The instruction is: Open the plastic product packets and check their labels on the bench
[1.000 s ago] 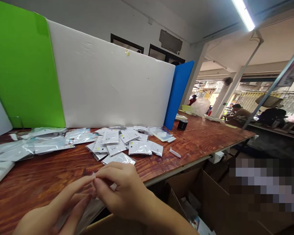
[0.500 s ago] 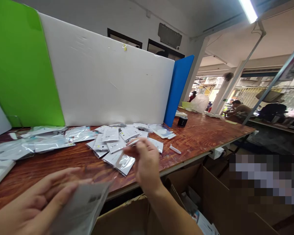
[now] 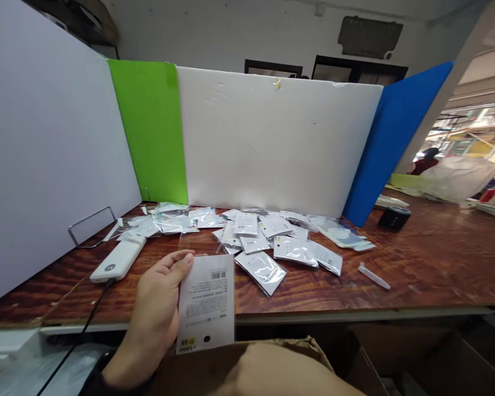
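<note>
A flat packet [image 3: 208, 302], a white printed card in a clear plastic sleeve, is pinched at its left edge between the thumb and fingers of my left hand [image 3: 159, 300]. Its face shows small text, a barcode, a black dot and a yellow mark. Low in the picture, below the packet, is my right hand [image 3: 258, 368], blurred by motion; its fingers are hidden, so what it holds, if anything, does not show. Beyond both hands lies a loose pile of similar packets [image 3: 295, 250] on the wooden table [image 3: 190, 300].
More bagged packets [image 3: 173, 223] lie at the back left, near a white power-bank-like device [image 3: 119, 258] with a black cable. White, green and blue boards [image 3: 280, 143] stand around the table. At right are a small clear strip [image 3: 373, 276] and black cube [image 3: 395, 218]. Cardboard boxes [image 3: 396, 352] sit below.
The view has swung left. My left hand has brought the packet upright before the table edge. My right hand has come back from the pile to the bottom of the picture.
</note>
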The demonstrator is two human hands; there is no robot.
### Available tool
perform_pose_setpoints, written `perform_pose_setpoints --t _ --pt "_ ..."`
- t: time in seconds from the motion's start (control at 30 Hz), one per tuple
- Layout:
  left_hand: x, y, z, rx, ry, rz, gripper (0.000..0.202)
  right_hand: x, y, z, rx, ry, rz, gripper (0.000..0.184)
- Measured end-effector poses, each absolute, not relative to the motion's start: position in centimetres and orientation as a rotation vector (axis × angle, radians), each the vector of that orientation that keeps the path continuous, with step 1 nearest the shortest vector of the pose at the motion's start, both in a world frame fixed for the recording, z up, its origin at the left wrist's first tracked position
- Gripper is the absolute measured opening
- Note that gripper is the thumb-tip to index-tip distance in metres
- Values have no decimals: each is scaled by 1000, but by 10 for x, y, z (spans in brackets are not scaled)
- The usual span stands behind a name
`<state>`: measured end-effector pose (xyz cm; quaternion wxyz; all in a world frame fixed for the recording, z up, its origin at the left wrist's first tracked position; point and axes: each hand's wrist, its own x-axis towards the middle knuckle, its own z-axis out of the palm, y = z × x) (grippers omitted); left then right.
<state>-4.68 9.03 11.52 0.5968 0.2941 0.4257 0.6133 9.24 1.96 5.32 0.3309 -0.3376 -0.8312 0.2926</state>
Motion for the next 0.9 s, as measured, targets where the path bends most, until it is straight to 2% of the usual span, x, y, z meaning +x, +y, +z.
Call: perform_pose_setpoints --t 0.07,0.13,0.2,0.27,0.3,0.37,0.53,0.77,0.9 --pt "-47 88 114 708 949 1441 8 102 23 65 -1010 -2054 802 16" --pt "-47 86 111 727 922 1433 9 111 28 78 -1204 -1703 824 18" --pt "-45 83 109 755 896 1384 15 116 34 84 -1220 -1357 909 14" --pt "-43 80 106 816 860 1290 20 118 39 81 -1089 -1192 1112 31" --pt "-42 78 104 851 833 1238 21 118 40 79 -1018 -1146 1231 35" --pt "-41 76 103 897 778 1148 20 118 42 73 -921 -1057 1399 31" --pt "-47 75 106 910 782 1012 15 123 42 74 -855 -919 1549 26" --pt "-61 81 112 1024 791 828 20 130 43 78 -840 -954 1626 34" --pt "-65 79 114 1026 770 821 19 129 42 77 -831 -919 1588 32"
